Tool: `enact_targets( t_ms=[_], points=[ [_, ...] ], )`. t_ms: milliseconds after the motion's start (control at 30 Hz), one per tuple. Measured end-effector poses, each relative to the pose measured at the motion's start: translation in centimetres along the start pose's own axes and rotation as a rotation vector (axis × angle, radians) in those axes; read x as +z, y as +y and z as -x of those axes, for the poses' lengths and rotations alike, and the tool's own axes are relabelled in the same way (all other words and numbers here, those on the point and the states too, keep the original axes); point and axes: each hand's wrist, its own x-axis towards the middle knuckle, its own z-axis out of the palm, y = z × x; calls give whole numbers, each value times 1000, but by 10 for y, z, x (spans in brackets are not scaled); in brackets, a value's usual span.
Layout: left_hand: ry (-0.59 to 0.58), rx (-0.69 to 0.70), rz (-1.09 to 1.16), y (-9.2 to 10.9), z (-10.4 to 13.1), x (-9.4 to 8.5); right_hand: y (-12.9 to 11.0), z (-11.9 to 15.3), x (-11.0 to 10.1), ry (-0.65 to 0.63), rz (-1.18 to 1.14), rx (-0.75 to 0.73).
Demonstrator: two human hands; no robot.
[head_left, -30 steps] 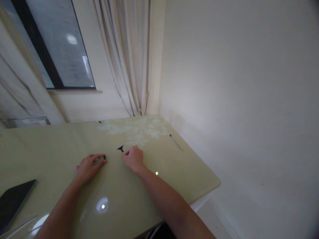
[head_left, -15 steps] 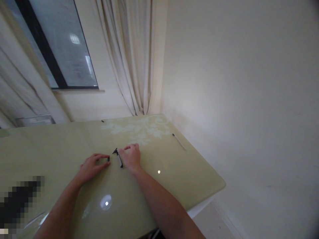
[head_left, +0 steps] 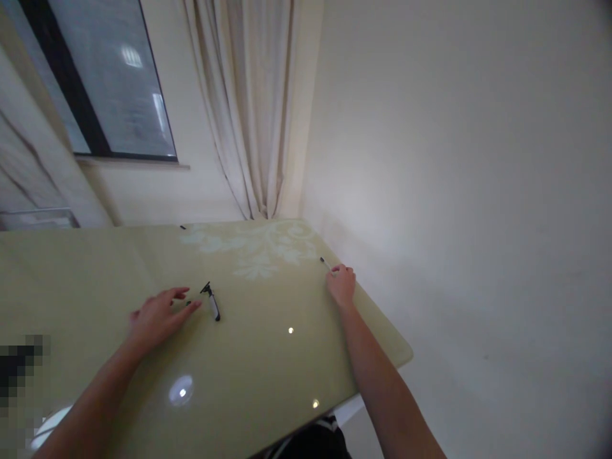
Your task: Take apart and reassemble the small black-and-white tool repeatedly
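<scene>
My left hand (head_left: pixel 160 317) is over the left part of the glossy table (head_left: pixel 258 370), thumb and fingers apart. A small dark piece (head_left: pixel 188 303) lies between its fingertips and does not look gripped. Just right of that hand rests a razor (head_left: pixel 213 303) with a black head and a grey and black handle. At the table's right edge my right hand (head_left: pixel 342 284) has its fingers closed on a thin white stick (head_left: pixel 327 264) with a dark tip, which points to the back left.
A tiny dark object (head_left: pixel 183 227) lies at the table's back edge. Curtains (head_left: pixel 253 115) and a window (head_left: pixel 115 76) are behind, with a wall (head_left: pixel 454 191) on the right. A dark blurred shape (head_left: pixel 19 366) sits at the left.
My right hand has moved from beside the razor to the white stick at the right and taken hold of it. The fingers of my left hand have opened around the small dark piece.
</scene>
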Motion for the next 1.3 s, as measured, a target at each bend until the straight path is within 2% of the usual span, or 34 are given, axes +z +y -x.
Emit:
enact_targets(
  t_ms=[67, 167, 233, 300, 400, 500, 600, 700, 767, 833, 933, 1133, 1200, 1300],
  points=[
    [27, 7, -29, 23, 10, 5, 4, 1, 4, -15, 13, 19],
    [-49, 169, -53, 56, 27, 15, 2, 0, 6, -60, -9, -5],
    [-57, 249, -90, 67, 34, 22, -2, -1, 5, -109, -59, -55],
    [-65, 281, -120, 69, 37, 26, -10, 3, 3, -143, -111, -109],
    [-90, 284, -145, 61, 35, 26, -33, 19, 4, -159, -174, -213],
    [-119, 282, -167, 53, 29, 23, -72, 47, 12, -230, -272, -464],
    [-131, 279, -167, 49, 26, 21, -118, 77, 22, -295, -247, -711],
    [-128, 279, -135, 49, 27, 21, -157, 101, 28, -332, -164, -780],
    [-118, 284, -105, 50, 28, 21, -174, 114, 32, -361, -121, -782],
    [-105, 285, -73, 49, 28, 20, -182, 126, 35, -380, -114, -749],
    [-109, 255, 4, 40, 20, 12, -179, 140, 40, -412, -137, -723],
    [-17, 92, 122, -8, -1, -6, -168, 147, 45, -484, -229, -733],
    [-56, 53, 103, -22, -2, -6, -169, 145, 47, -500, -261, -719],
    [-132, 30, 85, -30, -2, -2, -171, 145, 49, -492, -308, -725]
  ],
)
